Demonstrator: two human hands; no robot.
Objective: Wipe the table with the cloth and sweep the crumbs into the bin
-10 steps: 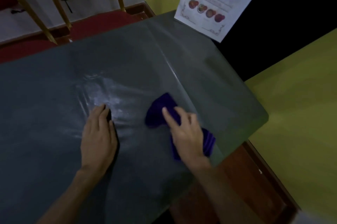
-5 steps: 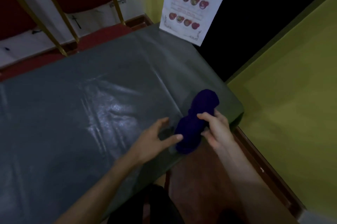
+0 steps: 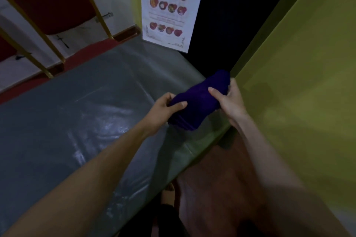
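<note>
A dark purple cloth [image 3: 200,100] is bunched up and held off the surface above the right corner of the table [image 3: 81,121], which has a shiny grey plastic cover. My left hand [image 3: 164,108] grips the cloth's lower left end. My right hand [image 3: 229,100] grips its upper right side, thumb on top. No bin and no crumbs are visible.
A yellow-green wall [image 3: 300,101] stands close on the right. A white food menu poster [image 3: 167,7] leans at the table's far corner. Gold chair legs [image 3: 38,63] and a red chair seat stand beyond the far edge. Brown floor [image 3: 217,188] shows below the table's near edge.
The cloth was lifted off the table and carried to the right corner. My left hand left the table surface and took hold of the cloth. The view turned right.
</note>
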